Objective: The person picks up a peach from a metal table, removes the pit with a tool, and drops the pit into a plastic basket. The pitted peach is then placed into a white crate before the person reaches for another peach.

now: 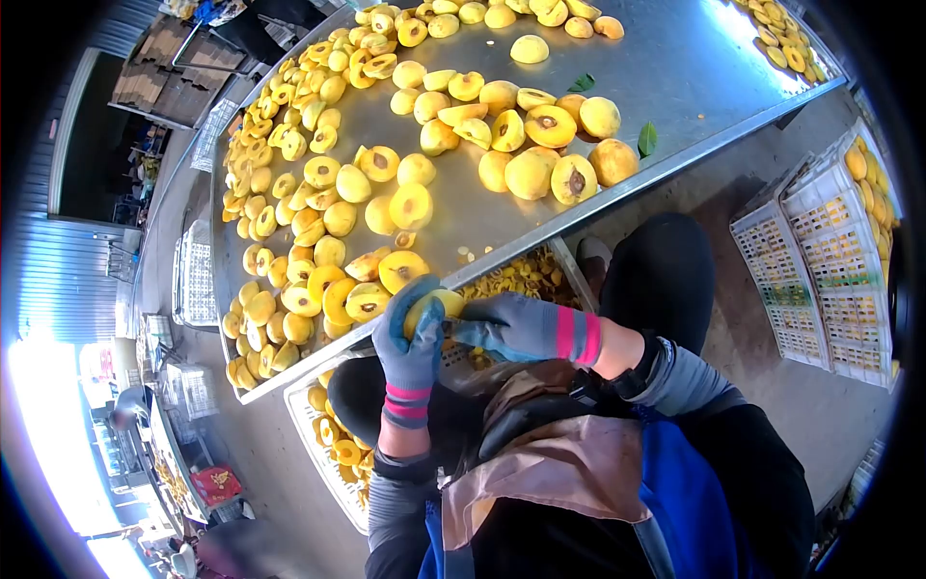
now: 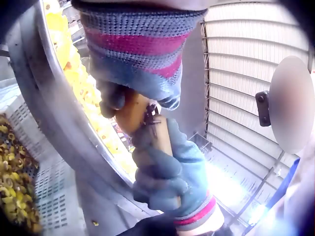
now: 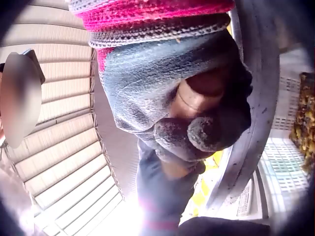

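Observation:
My gloved left hand (image 1: 407,338) grips a yellow peach (image 1: 436,311) at the near edge of the metal table. Close against it, my gloved right hand (image 1: 516,326) holds a small pitting tool with a tan wooden handle (image 2: 162,135). The tool's dark metal end meets the peach in the left wrist view. Fingers of the right hand wrap round the handle, whose butt shows in the right wrist view. Halved peaches (image 1: 403,270), some with brown pits, lie on the table just beyond the hands.
Many whole and halved peaches cover the metal table (image 1: 666,106). Below its edge are a bin of yellow scraps (image 1: 531,280) and a white crate with peach halves (image 1: 323,482). Stacked white crates (image 1: 820,270) of peaches stand at right. Green leaves (image 1: 647,140) lie near the edge.

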A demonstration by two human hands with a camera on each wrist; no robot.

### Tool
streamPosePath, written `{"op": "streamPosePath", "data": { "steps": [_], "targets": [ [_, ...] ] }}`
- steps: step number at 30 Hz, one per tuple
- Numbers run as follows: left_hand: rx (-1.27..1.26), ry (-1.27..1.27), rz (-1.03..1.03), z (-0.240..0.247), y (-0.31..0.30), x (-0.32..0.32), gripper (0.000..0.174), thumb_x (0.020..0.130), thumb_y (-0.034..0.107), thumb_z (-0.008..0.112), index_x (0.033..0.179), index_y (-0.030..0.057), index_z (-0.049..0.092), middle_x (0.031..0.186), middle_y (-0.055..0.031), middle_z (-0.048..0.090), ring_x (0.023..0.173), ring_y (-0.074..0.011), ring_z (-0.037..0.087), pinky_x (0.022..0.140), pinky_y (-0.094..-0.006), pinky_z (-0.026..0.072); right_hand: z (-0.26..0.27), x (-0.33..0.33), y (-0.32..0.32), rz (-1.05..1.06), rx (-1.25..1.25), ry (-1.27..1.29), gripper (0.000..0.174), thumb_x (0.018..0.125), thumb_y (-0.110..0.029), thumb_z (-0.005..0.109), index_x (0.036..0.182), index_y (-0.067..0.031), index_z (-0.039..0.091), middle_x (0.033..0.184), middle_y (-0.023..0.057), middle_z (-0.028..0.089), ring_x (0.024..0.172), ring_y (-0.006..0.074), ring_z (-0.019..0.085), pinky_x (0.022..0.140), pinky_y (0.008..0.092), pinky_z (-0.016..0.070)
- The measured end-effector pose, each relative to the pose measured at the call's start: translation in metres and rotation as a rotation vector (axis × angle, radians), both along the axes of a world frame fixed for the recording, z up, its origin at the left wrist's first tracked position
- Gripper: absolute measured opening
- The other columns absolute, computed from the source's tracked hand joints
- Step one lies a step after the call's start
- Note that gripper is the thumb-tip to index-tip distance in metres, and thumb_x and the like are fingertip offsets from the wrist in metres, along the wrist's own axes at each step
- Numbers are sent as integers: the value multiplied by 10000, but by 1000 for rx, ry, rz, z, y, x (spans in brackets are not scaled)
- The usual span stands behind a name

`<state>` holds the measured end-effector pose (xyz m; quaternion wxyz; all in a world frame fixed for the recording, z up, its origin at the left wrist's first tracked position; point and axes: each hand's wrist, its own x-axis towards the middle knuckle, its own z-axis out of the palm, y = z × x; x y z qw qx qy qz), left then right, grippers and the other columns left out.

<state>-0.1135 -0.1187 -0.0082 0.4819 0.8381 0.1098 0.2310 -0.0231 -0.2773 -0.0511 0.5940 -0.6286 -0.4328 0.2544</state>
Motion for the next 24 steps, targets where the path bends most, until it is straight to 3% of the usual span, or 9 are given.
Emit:
{"op": "streamPosePath", "data": {
  "steps": [4,7,11,14,18,19,21,22,24],
  "targets": [
    [-37,-33,-26,-9,3,-8,369,901,214,670,1159,-47,636,1060,-134,699,965,-191,657,889,-322,513,24,8,-10,243,-239,415,344,984,-330,582,1133,-29,659,884,174,692,775,256,645,738,382,499],
    [-91,-87,-113,-12,0,-6,403,919,245,664,1162,-75,626,1078,-144,694,993,-205,652,918,-341,507,15,4,-16,209,-183,454,380,983,-366,591,1113,-17,663,857,128,685,747,179,599,726,348,496],
    [-201,-76,-30,-16,-10,-5,361,962,218,622,1158,-84,623,1118,-135,675,1006,-179,629,920,-328,497,28,0,-22,141,-211,392,405,974,-399,603,1104,-21,669,791,93,674,688,167,591,657,328,483],
    [-203,-83,-66,-31,0,-13,299,990,152,573,1176,-78,615,1144,-119,662,1040,-161,600,948,-315,474,24,-4,-21,217,-235,616,425,981,-425,583,1096,-21,648,709,34,600,578,122,532,550,286,440],
    [-646,-24,218,-28,21,-22,523,1043,436,416,1148,-29,631,1040,-108,661,933,-191,636,817,-319,539,23,3,-31,232,-76,779,398,987,-397,572,1102,-20,629,706,34,577,557,124,515,551,291,450],
    [-656,-58,263,-12,18,-32,509,1048,425,406,1160,-19,629,1051,-113,657,938,-191,638,814,-338,546,13,5,-26,172,-145,527,386,980,-381,571,1097,-17,630,740,58,606,591,149,555,577,314,469],
    [-304,-31,345,11,34,-66,480,1052,393,399,1162,-15,628,1055,-109,653,947,-186,637,816,-342,547,-17,-1,-16,49,-273,44,362,968,-347,571,1089,-12,630,808,106,664,658,200,636,629,358,505],
    [-29,-19,377,10,57,-93,465,1051,376,404,1161,-17,627,1055,-107,651,948,-184,635,824,-335,541,-25,-7,-16,66,-482,-112,331,952,-306,566,1102,-19,636,880,133,681,764,243,656,679,386,518],
    [36,-19,480,20,92,-152,421,1047,330,422,1157,-20,627,1056,-101,648,946,-174,627,837,-318,528,-32,-14,-10,89,-874,-459,296,920,-222,555,1129,-35,648,1024,188,714,975,330,696,780,442,542]
  ]
}}
